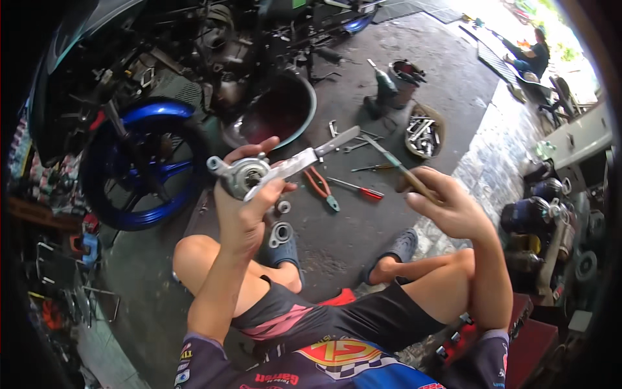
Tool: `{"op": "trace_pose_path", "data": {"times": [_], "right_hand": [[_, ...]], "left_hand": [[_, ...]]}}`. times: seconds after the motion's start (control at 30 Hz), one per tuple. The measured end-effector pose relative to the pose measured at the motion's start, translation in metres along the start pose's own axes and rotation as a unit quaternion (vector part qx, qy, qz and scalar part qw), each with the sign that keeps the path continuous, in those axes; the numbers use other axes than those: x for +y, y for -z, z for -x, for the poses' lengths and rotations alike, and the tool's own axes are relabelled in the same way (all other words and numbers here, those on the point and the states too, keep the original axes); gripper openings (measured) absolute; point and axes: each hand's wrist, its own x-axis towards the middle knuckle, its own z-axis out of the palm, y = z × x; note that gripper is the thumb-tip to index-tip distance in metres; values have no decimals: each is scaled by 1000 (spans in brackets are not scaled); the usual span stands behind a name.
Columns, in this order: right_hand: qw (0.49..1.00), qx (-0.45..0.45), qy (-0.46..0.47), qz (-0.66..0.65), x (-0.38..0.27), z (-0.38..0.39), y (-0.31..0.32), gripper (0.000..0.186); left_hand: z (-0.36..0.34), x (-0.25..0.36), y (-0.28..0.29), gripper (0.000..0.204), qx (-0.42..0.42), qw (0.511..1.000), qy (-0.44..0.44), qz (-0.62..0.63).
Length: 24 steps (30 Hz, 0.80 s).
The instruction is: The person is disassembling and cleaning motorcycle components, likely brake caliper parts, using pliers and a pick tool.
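Note:
My left hand (241, 223) is closed round a round metal engine part (248, 176) with a bearing-like ring in its middle and a lug at one side. The same hand also grips a long flat tool (299, 162), pale at the handle end and grey and blade-like at the far end. My right hand (447, 204) is closed on a slim stick-like tool (405, 170), brownish near the fingers and thin at the tip. The two tool tips come close together in front of me; I cannot tell whether they touch.
On the dark floor lie orange-handled pliers (319, 188), a red-handled screwdriver (359, 188) and a small metal flange (280, 234). Beyond stand a large basin (311, 107), a basket of sockets (438, 133) and a drill (385, 83). A motorcycle's blue wheel (139, 214) is at left.

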Motion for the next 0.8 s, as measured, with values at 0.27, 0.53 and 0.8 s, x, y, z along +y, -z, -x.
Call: {"op": "trace_pose_path", "data": {"times": [0.27,0.53,0.8], "right_hand": [[949,7,-78,-305,5,-3,-6,45],[901,207,-158,-346,33,-26,-47,40],[977,131,-158,-50,23,-21,-23,39]], "left_hand": [[-11,-20,3,54,18,998,38,50],[-2,-32,-4,57,18,992,80,101],[-8,-28,-13,62,61,995,58,58]]}}
